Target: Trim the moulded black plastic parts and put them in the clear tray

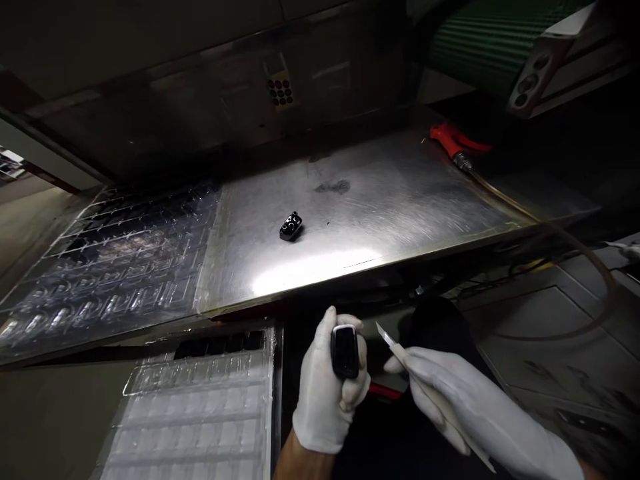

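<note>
A black fob-shaped casing (pixel 345 351) with a pale, shiny rim stands nearly upright in the white-gloved left hand (pixel 325 393) of a worker, in front of the near edge of a metal tabletop (pixel 390 207). The left hand is curled around the piece, thumb along one side and fingers wrapped about the other, its glossy dark face turned to view. Just to the right, the white-gloved right hand (pixel 445 387) pinches a slim craft knife (pixel 399 350) with a pale handle, its pointed blade angled up toward the casing but apart from it.

Beyond the hands, a second black fob-shaped piece (pixel 291 227), marked with bright rings, lies alone near the middle of the tabletop, near a strip of glare. A clear plastic tray (pixel 135 257) with molded pockets covers the tabletop's left end. Below it, at lower left, another molded tray (pixel 195 413) shows a row of dark pieces (pixel 220 344) at its far end.

At the tabletop's far right rests a red air blow gun (pixel 447 141), its amber-tinted hose (pixel 520 205) looping down over the edge. A ribbed green conveyor belt (pixel 480 40) fills the upper right corner.
</note>
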Demonstrator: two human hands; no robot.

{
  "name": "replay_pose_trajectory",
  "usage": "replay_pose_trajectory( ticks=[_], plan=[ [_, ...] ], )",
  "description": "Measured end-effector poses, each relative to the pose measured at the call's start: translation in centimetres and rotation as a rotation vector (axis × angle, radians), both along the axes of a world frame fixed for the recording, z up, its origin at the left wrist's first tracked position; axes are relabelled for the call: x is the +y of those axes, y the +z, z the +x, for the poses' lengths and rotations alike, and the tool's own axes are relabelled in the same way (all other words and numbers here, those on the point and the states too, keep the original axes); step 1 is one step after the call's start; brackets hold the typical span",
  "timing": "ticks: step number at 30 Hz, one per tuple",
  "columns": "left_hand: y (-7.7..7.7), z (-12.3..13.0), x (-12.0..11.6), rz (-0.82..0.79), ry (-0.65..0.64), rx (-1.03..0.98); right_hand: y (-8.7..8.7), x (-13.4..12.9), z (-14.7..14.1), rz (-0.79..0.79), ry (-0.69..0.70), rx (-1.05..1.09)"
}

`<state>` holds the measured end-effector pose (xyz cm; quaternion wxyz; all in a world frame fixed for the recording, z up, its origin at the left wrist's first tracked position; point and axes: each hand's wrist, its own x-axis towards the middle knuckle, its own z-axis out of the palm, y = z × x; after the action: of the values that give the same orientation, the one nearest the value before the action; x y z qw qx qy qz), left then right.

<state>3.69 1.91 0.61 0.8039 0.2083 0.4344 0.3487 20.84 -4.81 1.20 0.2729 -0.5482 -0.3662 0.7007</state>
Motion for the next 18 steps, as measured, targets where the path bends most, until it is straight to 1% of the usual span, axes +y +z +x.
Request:
replay_pose_trajectory(
  ticks=[3,6,10,14,16,18],
  plan=[
    [-0.3,0.1,0.2,-0.021,0.023,-0.027,-0.1,0.2,0.4,0.027,-0.013,-0.027],
    [-0.6,-0.1,0.2,-0.058,0.033,-0.063,-0.2,0.4,1.2,0.094,-0.025,-0.08],
    [-0.9,-0.4,0.1,-0.084,0.045,-0.121,0.4,1.3,2.8,0.216,-0.01,-0.21],
    [-0.8,-0.6,0.0,-0.087,0.051,-0.124,1.9,3.8,4.0,0.425,-0.053,-0.442],
    [-0.7,-0.9,-0.3,-0.104,0.056,-0.071,3.1,5.7,4.0,0.507,-0.02,-0.6],
    [-0.9,-1.3,-0.8,-0.12,0.058,0.05,4.6,8.1,3.6,0.581,0.033,-0.831]
  ],
)
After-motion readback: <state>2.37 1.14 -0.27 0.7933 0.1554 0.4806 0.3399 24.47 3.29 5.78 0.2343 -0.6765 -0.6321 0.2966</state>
